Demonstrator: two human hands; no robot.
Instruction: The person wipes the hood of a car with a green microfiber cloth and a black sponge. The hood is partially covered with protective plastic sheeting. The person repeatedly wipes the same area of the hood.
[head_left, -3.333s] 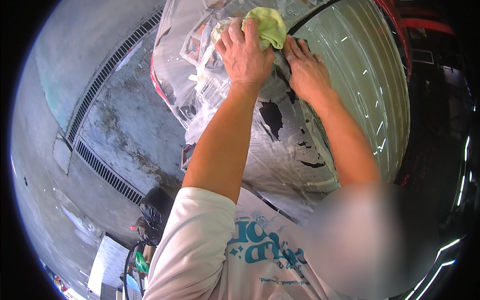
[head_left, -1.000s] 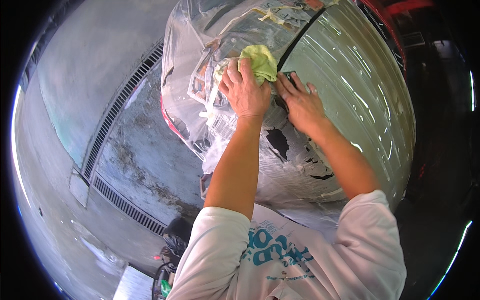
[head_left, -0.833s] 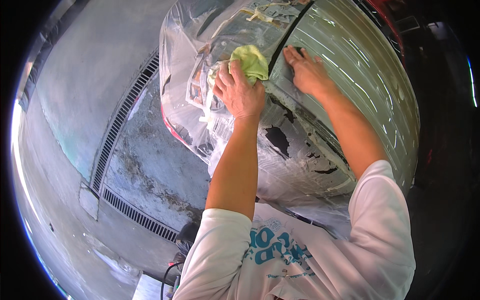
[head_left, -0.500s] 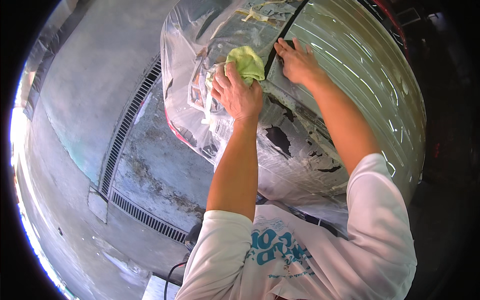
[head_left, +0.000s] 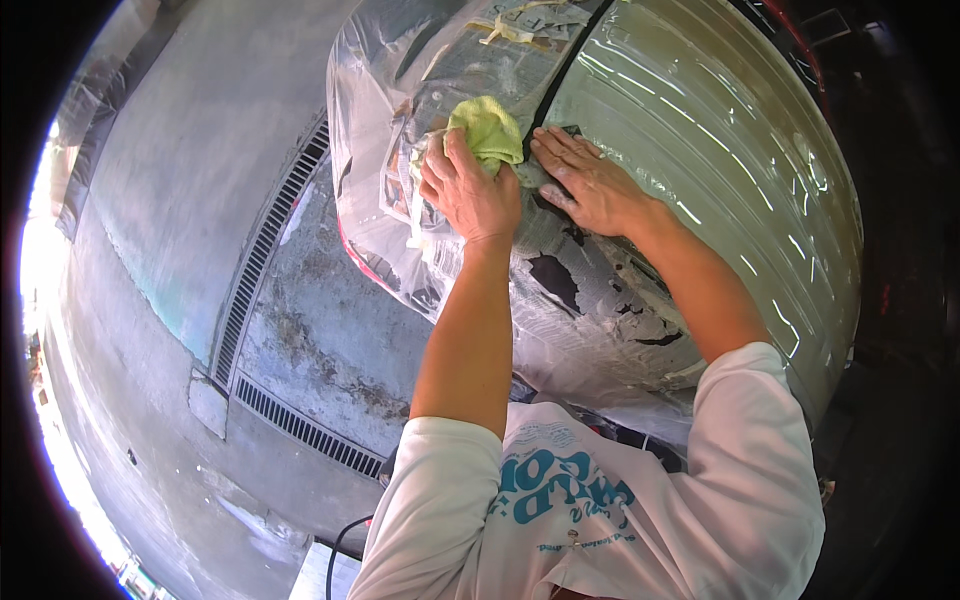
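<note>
Item: crumpled yellow-green cloth [head_left: 487, 130], pressed onto the pale, paint-flaked car panel [head_left: 640, 300] beside its dark seam. Left hand [head_left: 470, 190]: closed over the cloth. Right hand [head_left: 590, 185]: spread flat, nothing gripped, bracing the panel right of the cloth. Short, firm strokes are advised, kept off the clear plastic masking sheet [head_left: 380, 150] left of the cloth.

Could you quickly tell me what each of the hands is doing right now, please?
Left hand: closed on the yellow-green cloth.
Right hand: open, flat on the grey car panel, holding nothing.
</note>
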